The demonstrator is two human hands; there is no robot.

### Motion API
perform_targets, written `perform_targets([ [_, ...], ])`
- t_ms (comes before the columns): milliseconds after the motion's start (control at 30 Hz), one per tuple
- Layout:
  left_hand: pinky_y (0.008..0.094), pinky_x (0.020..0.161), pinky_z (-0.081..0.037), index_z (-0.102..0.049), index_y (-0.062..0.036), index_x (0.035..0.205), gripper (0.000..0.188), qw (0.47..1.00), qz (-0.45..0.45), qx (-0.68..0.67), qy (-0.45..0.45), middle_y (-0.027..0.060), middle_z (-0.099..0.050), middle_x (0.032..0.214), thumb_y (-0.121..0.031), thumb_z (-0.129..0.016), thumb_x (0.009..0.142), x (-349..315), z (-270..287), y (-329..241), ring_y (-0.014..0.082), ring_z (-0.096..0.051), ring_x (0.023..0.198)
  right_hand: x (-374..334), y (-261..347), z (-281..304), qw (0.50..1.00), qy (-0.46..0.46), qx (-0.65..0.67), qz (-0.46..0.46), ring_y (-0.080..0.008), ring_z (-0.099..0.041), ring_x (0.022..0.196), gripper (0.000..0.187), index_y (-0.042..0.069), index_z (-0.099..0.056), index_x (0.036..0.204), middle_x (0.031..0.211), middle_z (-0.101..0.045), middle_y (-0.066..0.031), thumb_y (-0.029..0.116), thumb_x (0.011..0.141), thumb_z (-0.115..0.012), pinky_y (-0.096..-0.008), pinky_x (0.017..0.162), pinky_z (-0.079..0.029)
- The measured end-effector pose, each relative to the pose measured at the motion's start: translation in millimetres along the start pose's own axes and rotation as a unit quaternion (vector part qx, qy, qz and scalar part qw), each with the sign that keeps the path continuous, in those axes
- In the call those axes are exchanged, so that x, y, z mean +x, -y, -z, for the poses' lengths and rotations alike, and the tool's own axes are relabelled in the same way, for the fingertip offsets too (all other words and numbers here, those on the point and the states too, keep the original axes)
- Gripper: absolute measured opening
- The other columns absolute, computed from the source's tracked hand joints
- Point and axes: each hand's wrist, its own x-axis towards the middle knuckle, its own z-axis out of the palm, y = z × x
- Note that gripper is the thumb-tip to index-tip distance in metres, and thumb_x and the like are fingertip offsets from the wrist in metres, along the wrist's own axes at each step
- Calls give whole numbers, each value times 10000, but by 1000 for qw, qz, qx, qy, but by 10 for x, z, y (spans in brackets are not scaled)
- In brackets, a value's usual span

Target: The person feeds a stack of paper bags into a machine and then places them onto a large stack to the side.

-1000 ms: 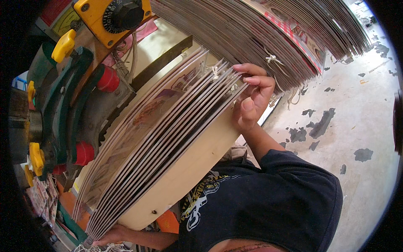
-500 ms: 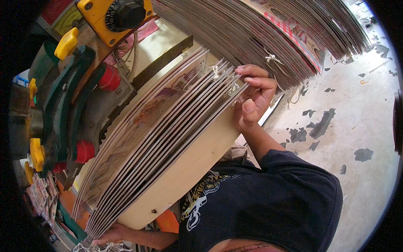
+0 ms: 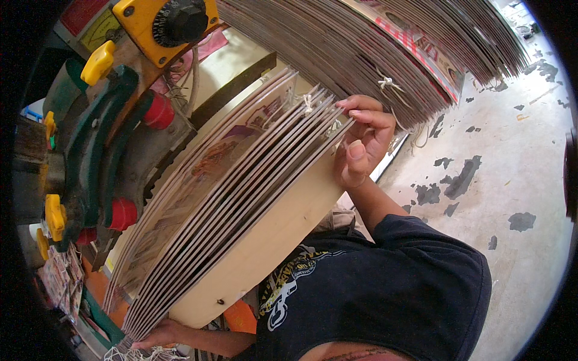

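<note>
Both hands (image 3: 360,144) gripping, seemingly, card stack (image 3: 223,198).

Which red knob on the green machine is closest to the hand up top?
The upper red knob, just under the yellow dial box, is closest to the right hand. The other red knob sits lower, farther away.

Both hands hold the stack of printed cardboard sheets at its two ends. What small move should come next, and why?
Probably the right hand should press the fanned corners flush. At that end the stack of sheets spreads open, with white string loops sticking out between sheets, while the left hand grips the far end on the cream board. Squaring the edges first seems sensible.
</note>
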Motion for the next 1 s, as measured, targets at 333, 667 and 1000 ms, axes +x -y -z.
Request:
perform_targets([
  [333,504,1073,-440,-432,84,1368,944,1000,26,14,0,264,-536,1337,-741,-277,936,24,60,16,389,-549,1213,-32,21,-33,997,-39,-5,-60,-201,-474,941,671,-51,-442,1238,1037,-489,-157,442,824,-635,-327,887,-377],
  [667,513,1041,-473,-479,49,1306,893,999,-3,36,37,252,-574,1259,-721,-196,955,-21,56,-16,375,-584,1149,21,82,7,992,16,-85,-92,-163,-454,911,685,-79,-544,1209,994,-464,-98,496,836,-544,-296,856,-356],
  [1000,513,1041,-473,-480,71,1307,887,998,-23,37,41,264,-591,1229,-708,-237,958,158,199,79,387,-593,1136,24,82,15,991,19,-87,-104,-168,-489,945,667,-76,-549,1200,1025,-478,-106,480,832,-537,-298,883,-374],
])
